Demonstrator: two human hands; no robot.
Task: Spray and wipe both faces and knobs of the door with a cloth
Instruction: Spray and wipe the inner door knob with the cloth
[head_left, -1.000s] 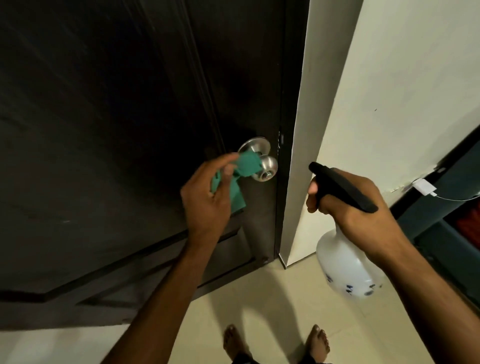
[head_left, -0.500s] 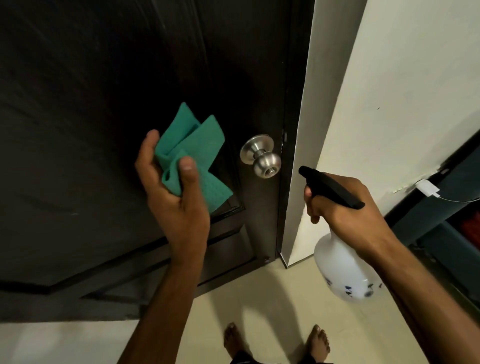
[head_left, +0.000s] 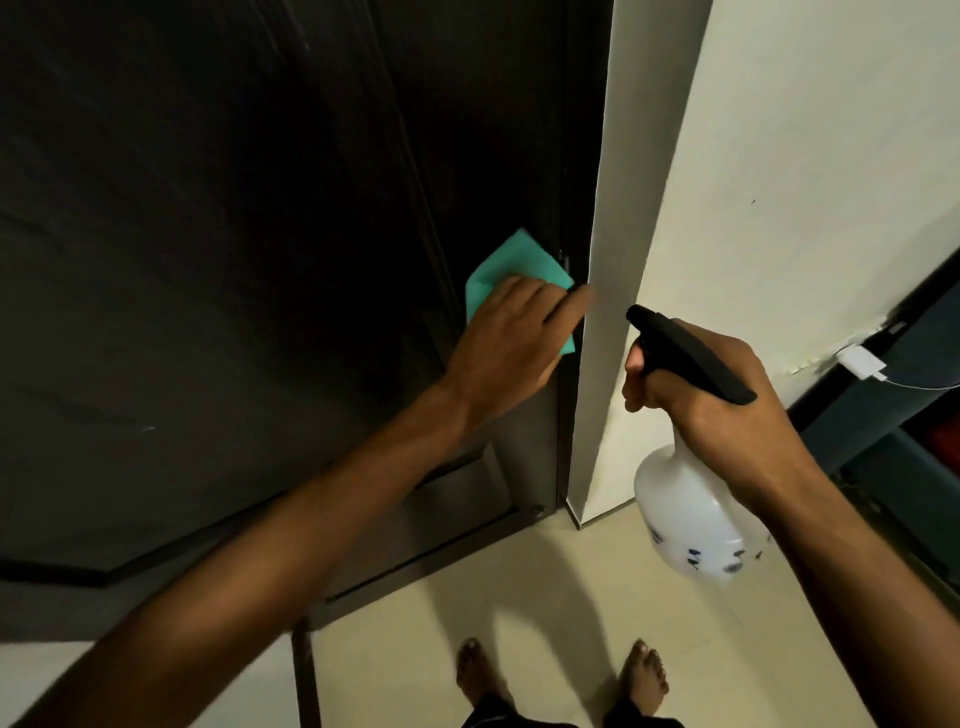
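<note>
Pale floor tiles (head_left: 545, 582) and a white wall (head_left: 779, 156) framed the dark door (head_left: 234, 260). Left hand (head_left: 511, 338) pressed the green cloth (head_left: 511, 262) flat-fingered at the latch edge, covering the knob: knob-wiping step. Right hand (head_left: 727, 395) gripped the spray bottle (head_left: 691, 525), upright, nozzle aimed doorward. Next: spray the face

Left arm: reaching forward and up across the body, forearm bare.
Left hand (head_left: 511, 332): lying palm-forward, fingers stretched out toward the right.
Right hand (head_left: 714, 387): gripping, fingers curling tight, index finger hooking forward.
Feet: standing bare below.
</note>
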